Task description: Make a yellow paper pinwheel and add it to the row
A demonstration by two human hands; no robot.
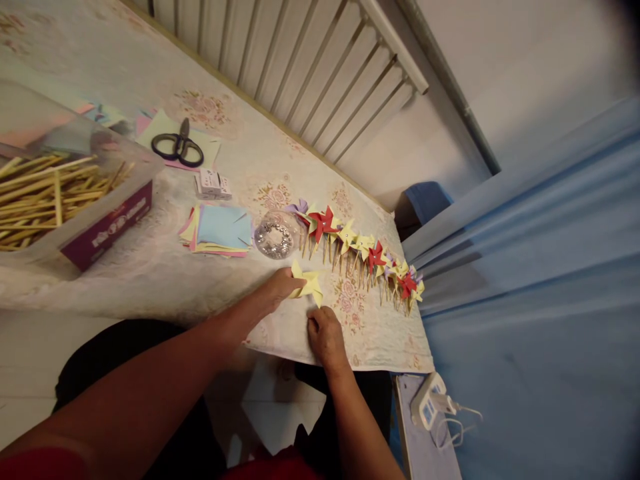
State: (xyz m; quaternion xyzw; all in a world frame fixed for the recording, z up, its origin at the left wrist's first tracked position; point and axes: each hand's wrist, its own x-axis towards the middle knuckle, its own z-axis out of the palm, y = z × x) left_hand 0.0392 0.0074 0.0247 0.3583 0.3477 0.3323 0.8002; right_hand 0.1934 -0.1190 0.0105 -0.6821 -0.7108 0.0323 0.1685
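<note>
Near the table's front edge, my left hand [283,288] pinches a pale yellow paper pinwheel [311,285] by one side, its points folded in. Just below it, my right hand [327,335] is closed with the fingers curled by the pinwheel's lower point. Whatever those fingers grip, if anything, is hidden. Past my left hand sits a clear round dish [293,235] of small shiny metal pieces. Beside the dish lies a stack of coloured paper squares [223,227], blue on top, with slits cut at the corners. Finished pinwheels on sticks, including a red pinwheel [324,223], lie in a row to the right.
A clear plastic box [107,227] full of thin wooden sticks stands at the left. Black-handled scissors [191,155] rest on more paper, near small white boxes [213,183]. Right of the table hang a blue curtain [530,320] and, lower down, a power strip [427,403].
</note>
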